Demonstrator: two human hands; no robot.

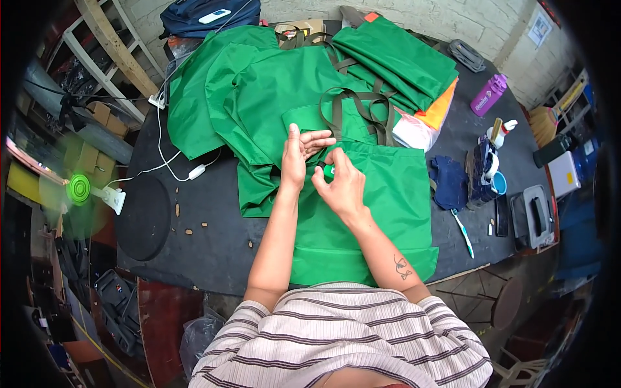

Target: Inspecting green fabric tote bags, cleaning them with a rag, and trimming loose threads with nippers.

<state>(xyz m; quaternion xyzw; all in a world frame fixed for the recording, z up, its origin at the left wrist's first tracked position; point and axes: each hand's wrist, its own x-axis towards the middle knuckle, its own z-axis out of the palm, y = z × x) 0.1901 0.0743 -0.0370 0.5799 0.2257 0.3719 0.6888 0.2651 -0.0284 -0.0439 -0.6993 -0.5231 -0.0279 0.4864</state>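
A green fabric bag (369, 213) with dark olive straps (336, 110) lies flat on the table in front of me. Above it, my left hand (297, 155) holds nothing, its fingers stretched out toward the right. Close beside it, my right hand (343, 187) is closed in a pinch. Between its thumb and fingers shows a small black-and-green thing (328, 171), mostly hidden, whose kind I cannot make out. More green bags (259, 84) lie loosely heaped beyond and to the left, and a folded green stack (394, 61) sits at the far right.
A dark round-edged table (207, 258) bears everything. To the right are a purple bottle (489, 95), a toothbrush (462, 234), a blue cloth (448, 183) and a grey container (533, 216). A green fan (79, 188) and white cable (158, 139) are at left.
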